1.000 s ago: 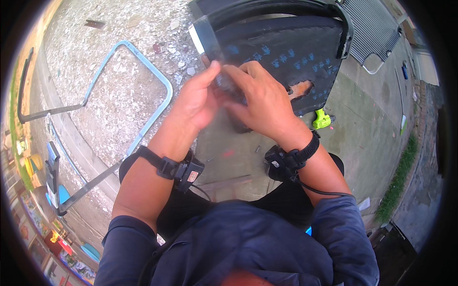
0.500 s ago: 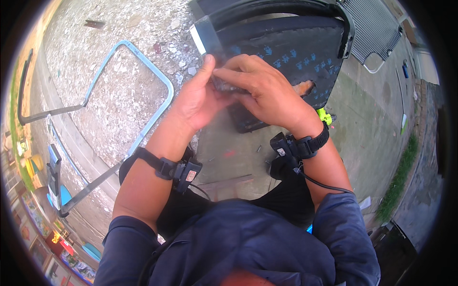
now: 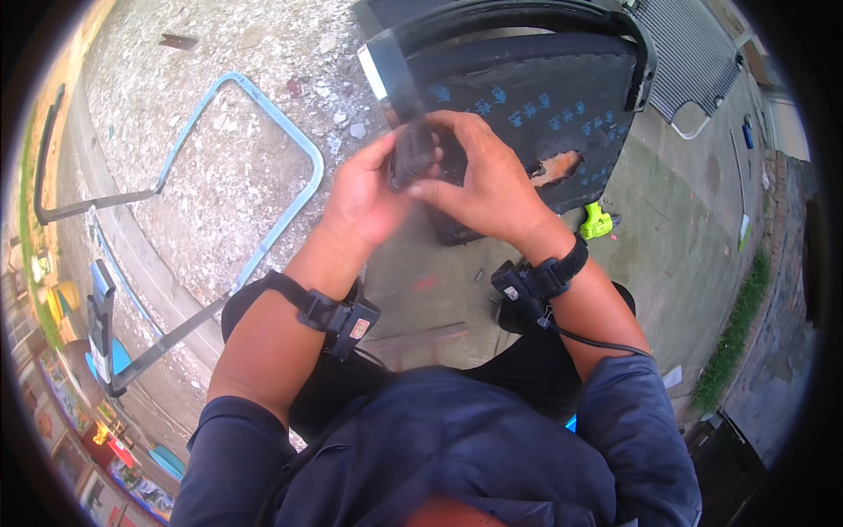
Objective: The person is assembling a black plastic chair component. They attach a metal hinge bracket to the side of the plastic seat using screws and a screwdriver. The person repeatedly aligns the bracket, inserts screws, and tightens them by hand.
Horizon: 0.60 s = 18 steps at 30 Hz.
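Note:
Both hands meet in front of me around a small dark object (image 3: 411,154). My left hand (image 3: 364,189) cups it from the left, thumb against its side. My right hand (image 3: 479,180) wraps over it from the right, fingers curled on its front. Behind the hands stands a black panel (image 3: 536,97) with blue markings, a black tube frame along its top and a worn brown hole. A white and black strip (image 3: 386,70) runs down the panel's left edge to the hands. Each wrist wears a black strap with a small device.
A light blue metal tube frame (image 3: 263,167) lies on gravelly ground at left. A bright green tool (image 3: 595,224) lies on the concrete by the panel's lower right corner. A metal grille (image 3: 694,61) sits at upper right. Grass borders the concrete at right.
Both hands have shifted slightly down and left off the panel, and the dark object now stands more upright between them, showing more of the panel's brown hole.

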Tool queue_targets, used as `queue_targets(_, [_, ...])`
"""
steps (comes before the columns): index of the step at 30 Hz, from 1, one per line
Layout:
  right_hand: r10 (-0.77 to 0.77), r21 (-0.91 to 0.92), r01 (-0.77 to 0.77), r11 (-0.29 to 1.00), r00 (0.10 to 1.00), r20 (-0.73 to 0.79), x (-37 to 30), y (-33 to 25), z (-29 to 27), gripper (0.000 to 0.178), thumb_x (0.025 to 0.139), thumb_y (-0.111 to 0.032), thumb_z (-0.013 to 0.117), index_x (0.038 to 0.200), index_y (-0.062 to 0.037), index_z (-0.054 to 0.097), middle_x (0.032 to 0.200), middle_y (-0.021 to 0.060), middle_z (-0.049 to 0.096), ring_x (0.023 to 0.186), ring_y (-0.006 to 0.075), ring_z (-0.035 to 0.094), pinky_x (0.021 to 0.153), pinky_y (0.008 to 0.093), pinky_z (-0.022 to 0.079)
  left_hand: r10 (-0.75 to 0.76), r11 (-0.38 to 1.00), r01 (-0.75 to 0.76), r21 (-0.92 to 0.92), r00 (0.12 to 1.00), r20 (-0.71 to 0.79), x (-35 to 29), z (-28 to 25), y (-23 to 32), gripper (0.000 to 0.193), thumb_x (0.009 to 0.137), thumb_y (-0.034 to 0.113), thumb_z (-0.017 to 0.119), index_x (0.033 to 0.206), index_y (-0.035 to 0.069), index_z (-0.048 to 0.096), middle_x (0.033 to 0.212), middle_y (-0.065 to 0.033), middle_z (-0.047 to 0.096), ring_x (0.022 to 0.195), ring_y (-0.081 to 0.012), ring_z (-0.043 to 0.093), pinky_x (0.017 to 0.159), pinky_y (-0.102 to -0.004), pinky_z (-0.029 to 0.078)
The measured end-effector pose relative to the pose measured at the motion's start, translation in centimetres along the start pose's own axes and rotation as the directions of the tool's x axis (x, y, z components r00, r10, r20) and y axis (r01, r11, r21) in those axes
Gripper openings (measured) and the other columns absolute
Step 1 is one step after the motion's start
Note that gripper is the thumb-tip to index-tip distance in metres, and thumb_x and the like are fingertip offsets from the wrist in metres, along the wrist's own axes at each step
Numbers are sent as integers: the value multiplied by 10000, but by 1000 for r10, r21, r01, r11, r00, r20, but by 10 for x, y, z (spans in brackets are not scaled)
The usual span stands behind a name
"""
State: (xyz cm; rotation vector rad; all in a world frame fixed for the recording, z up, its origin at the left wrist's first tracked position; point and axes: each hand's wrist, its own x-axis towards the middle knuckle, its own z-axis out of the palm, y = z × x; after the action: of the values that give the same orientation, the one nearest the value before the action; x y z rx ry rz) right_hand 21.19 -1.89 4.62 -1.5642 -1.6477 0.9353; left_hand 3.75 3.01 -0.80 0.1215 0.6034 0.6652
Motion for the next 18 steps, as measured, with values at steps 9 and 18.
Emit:
queue_targets(9, [-144, -266, 85, 960, 967, -209, -5, -7, 40, 771, 619, -291, 885, 1247, -6, 542, 1233, 178, 605, 1137, 351, 595, 960, 432, 495, -86, 976, 96, -196, 995, 59, -5, 3, -4, 343, 1062, 269, 394, 1218, 34, 589, 1175, -119, 667, 1101, -245, 642, 1000, -416, 506])
queue_targets(18, [-265, -395, 183, 900, 950, -164, -1, -3, 37, 647, 681, -199, 790, 1245, -13, 535, 1223, 175, 608, 1147, 360, 585, 1025, 472, 439, -99, 995, 100, 13, 992, -73, -5, 10, -1, 390, 1069, 355, 393, 1270, 70, 568, 1232, -113, 643, 1121, -237, 634, 1002, -429, 502])
